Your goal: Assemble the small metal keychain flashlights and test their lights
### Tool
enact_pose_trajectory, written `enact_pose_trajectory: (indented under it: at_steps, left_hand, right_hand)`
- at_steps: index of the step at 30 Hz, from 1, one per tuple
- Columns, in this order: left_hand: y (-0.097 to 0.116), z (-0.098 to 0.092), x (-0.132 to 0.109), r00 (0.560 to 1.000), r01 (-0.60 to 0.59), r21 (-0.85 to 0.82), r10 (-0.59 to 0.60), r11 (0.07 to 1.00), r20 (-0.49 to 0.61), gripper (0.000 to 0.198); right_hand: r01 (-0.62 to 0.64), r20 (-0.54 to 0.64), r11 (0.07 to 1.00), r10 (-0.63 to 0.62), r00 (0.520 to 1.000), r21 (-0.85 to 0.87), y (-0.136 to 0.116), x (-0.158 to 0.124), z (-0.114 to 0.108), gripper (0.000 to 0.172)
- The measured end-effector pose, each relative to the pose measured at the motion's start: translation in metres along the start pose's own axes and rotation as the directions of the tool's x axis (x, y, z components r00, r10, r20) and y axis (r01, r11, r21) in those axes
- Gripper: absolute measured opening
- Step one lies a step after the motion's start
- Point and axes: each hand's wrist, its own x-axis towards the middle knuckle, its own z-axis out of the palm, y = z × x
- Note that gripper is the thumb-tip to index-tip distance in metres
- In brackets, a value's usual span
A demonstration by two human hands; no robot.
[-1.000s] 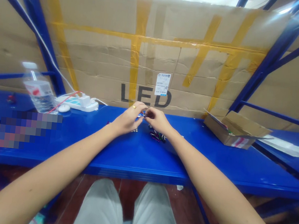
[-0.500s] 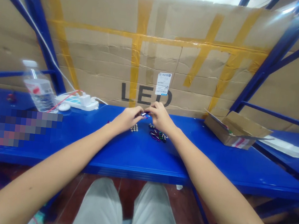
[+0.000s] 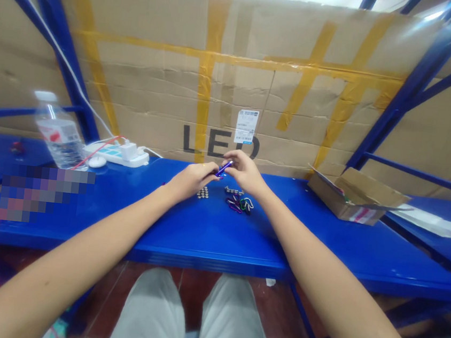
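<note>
A small purple tube-like piece (image 3: 224,168) is pinched in the fingers of my left hand (image 3: 195,179), above the blue table (image 3: 203,231). My right hand (image 3: 247,175) is at the upper end of the piece, its fingers curled around it; the exact contact is too small to tell. Below my hands lie small silvery round parts in rows (image 3: 203,192). To their right is a short row of metal parts (image 3: 233,190), and just nearer is a loose pile of purple, green and silver carabiner-like clips (image 3: 240,204).
A water bottle (image 3: 60,135) and a white power strip (image 3: 120,152) with cables stand at the left. An open cardboard box (image 3: 357,196) sits at the right. A large cardboard panel (image 3: 157,86) rises behind the table. A pixelated patch covers something at the left.
The purple piece now tilts upward and shows more clearly between my hands. My right hand has shifted slightly, and more of the metal row and clips shows beneath it.
</note>
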Motion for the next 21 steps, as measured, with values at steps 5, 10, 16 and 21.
enact_pose_trajectory:
  at_steps: [5,10,16,21]
  left_hand:
    - [0.002,0.001,0.0,0.996,-0.075,0.04,0.077,0.996,-0.041,0.012]
    - [0.006,0.004,0.0,0.99,-0.122,0.029,0.123,0.992,-0.062,0.02]
    - [0.006,0.004,0.0,0.991,-0.122,0.038,0.124,0.992,-0.044,0.025]
    - [0.005,0.006,-0.001,0.993,-0.099,0.06,0.103,0.993,-0.064,0.031]
  right_hand:
    - [-0.135,0.012,0.949,0.138,0.99,0.286,0.002,-0.002,0.004,0.036]
    - [-0.153,-0.02,0.924,0.171,0.985,0.351,-0.004,-0.004,0.012,0.042]
    - [-0.151,0.018,0.95,0.152,0.988,0.272,-0.005,-0.003,0.011,0.044]
    - [-0.109,-0.028,0.953,0.122,0.992,0.281,-0.004,-0.004,0.011,0.044]
